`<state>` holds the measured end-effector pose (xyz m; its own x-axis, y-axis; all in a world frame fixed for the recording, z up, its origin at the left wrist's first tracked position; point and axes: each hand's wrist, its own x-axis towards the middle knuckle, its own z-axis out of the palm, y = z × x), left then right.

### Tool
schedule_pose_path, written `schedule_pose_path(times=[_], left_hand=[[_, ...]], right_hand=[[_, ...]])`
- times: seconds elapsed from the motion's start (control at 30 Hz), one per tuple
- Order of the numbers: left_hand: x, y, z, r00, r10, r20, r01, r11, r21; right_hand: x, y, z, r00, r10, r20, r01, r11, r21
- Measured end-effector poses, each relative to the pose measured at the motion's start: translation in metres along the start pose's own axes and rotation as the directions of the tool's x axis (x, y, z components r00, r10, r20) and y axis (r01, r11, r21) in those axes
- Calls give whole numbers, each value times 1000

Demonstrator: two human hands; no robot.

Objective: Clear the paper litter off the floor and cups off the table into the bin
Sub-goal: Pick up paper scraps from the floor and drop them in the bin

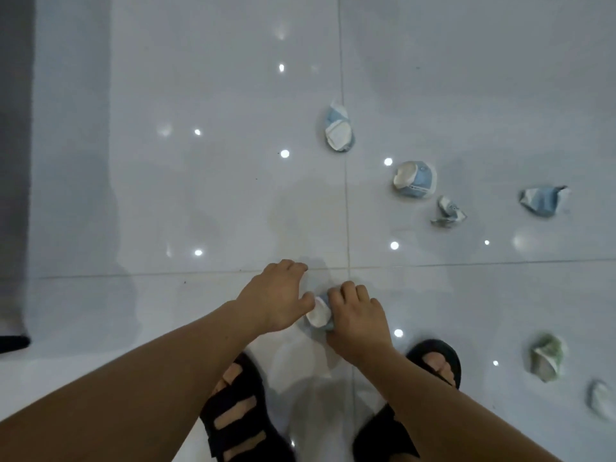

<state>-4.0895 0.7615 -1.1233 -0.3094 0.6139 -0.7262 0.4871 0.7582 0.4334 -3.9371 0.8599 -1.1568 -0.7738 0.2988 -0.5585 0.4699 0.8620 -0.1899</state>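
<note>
A crumpled white and blue paper piece (pixel 318 315) lies on the glossy tiled floor between my two hands. My right hand (pixel 356 320) curls its fingers round its right side. My left hand (pixel 278 296) sits just to its left, thumb against the paper, fingers bent down toward the floor. More crumpled blue and white pieces lie further out: one (pixel 338 130), another (pixel 415 180), a small one (pixel 448 211) and one at the right (pixel 543 200). A green and white piece (pixel 546 361) and a pale one (pixel 601 400) lie at the right edge. No bin or table shows.
My feet in black sandals (pixel 238 411) (pixel 433 365) stand on the floor just below the hands. A grey mat or furniture edge (pixel 15 161) runs down the left side. Bright ceiling lights reflect off the tiles (pixel 200 195).
</note>
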Motion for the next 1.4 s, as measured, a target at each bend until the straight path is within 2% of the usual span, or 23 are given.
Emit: schedule_pose_path(times=[0.07,0.17,0.27,0.33,0.43,0.53,0.6,0.7,0.83,0.97,1.1,1.27,1.4], left_hand=[[-5,6,-2,1000,11,9,-10,999,-46],[-12,26,-20,1000,16,7,-15,982,-188],[-13,46,-53,996,-30,-89,-8,918,-397],[-9,52,-75,992,-21,-125,-36,899,-437],[4,47,-96,981,-16,-193,-68,904,-422],[25,19,-107,946,-126,-297,8,929,-369],[38,-8,-110,936,-170,-307,63,942,-329],[52,-39,-107,930,-189,-314,103,957,-271],[67,-50,-101,932,-166,-322,88,966,-243],[57,-37,-114,938,-187,-292,119,965,-234],[10,-6,-133,948,-208,-243,147,958,-246],[-95,49,-175,949,-220,-224,160,953,-257],[-201,96,-234,951,-210,-227,136,944,-302]], right_hand=[[5,2,-16,999,9,-41,-7,998,59],[14,5,-64,979,-22,-203,52,989,142],[19,6,-114,934,-99,-344,168,970,176],[25,10,-138,917,-151,-368,233,954,189],[49,24,-155,940,-230,-250,279,943,182],[107,41,-159,977,-199,-80,205,976,71],[152,47,-161,989,-98,-109,97,995,-15],[212,43,-163,976,-8,-218,2,1000,-26],[251,28,-159,988,23,-151,-25,1000,-14],[215,21,-142,998,-38,-53,34,996,-82],[140,17,-159,998,-65,-8,66,997,39],[39,-7,-252,993,-114,-21,115,990,84],[-52,-41,-359,982,-188,-33,190,979,76]])
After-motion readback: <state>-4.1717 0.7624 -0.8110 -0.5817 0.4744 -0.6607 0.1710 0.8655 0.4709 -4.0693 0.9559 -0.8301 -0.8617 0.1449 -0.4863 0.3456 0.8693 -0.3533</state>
